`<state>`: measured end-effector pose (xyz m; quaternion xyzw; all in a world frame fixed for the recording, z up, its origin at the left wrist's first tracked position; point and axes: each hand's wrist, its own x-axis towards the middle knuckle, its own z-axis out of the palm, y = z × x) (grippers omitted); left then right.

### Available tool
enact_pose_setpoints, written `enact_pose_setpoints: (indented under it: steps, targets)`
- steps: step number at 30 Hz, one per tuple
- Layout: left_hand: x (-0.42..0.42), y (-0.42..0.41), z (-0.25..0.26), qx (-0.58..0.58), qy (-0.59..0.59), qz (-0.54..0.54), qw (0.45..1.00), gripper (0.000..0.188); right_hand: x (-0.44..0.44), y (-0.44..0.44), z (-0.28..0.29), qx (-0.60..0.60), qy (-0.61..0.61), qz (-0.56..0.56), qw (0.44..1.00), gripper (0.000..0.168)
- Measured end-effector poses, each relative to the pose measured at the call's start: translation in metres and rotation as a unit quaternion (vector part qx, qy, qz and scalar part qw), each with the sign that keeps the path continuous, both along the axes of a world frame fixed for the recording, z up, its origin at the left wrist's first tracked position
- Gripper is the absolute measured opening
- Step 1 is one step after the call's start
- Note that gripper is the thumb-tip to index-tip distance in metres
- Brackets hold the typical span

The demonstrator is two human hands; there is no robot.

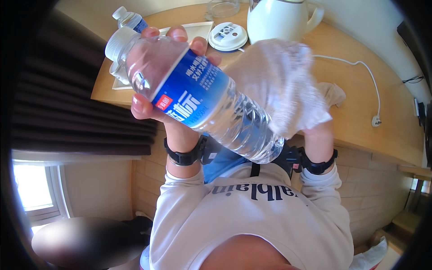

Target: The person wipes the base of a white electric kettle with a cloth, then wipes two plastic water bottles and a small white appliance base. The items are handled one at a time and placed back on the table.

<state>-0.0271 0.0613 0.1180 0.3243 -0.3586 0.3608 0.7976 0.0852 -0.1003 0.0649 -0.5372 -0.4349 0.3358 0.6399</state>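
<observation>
My left hand (148,109) is wrapped around the upper part of a clear plastic water bottle (249,125). The bottle has a white screw cap (118,44) and a blue printed label (192,87). It is tilted in the air, cap to the upper left and base to the lower right. A pale, crumpled cloth (280,81) drapes over my right hand (311,133) and hides most of its fingers. This cloth hangs close by the bottle's lower half; whether it touches the bottle I cannot tell.
On the curved wooden desk (381,101) stand a white electric kettle (280,22), its round base (227,36), a glass dish (224,8), a white tray (199,30) and another water bottle (130,20). A second cloth (332,93) and a plugged cord (376,120) lie right. Dark curtains (67,84) hang left.
</observation>
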Motion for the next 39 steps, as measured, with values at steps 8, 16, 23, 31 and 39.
enact_pose_setpoints:
  steps: [8,16,23,31,39]
  targets:
    - [-0.016,0.007,0.006,-0.025,0.033,0.167,0.985,0.065,-0.011,-0.028,0.009,0.026,-0.078,-0.042,0.996,0.043]
    - [-0.024,-0.012,0.015,-0.060,0.111,0.412,0.902,0.054,-0.024,-0.025,0.003,0.038,-0.173,-0.048,0.983,0.042]
    - [-0.028,-0.010,0.011,0.039,0.081,0.396,0.914,0.057,-0.024,-0.013,-0.004,0.040,-0.201,-0.047,0.978,0.042]
    - [-0.026,-0.006,0.008,0.087,0.054,0.365,0.925,0.063,-0.020,-0.008,-0.008,0.036,-0.208,-0.043,0.977,0.041]
    - [-0.025,0.010,0.007,0.184,0.027,0.270,0.945,0.078,-0.012,-0.003,-0.004,0.037,-0.203,-0.033,0.978,0.040]
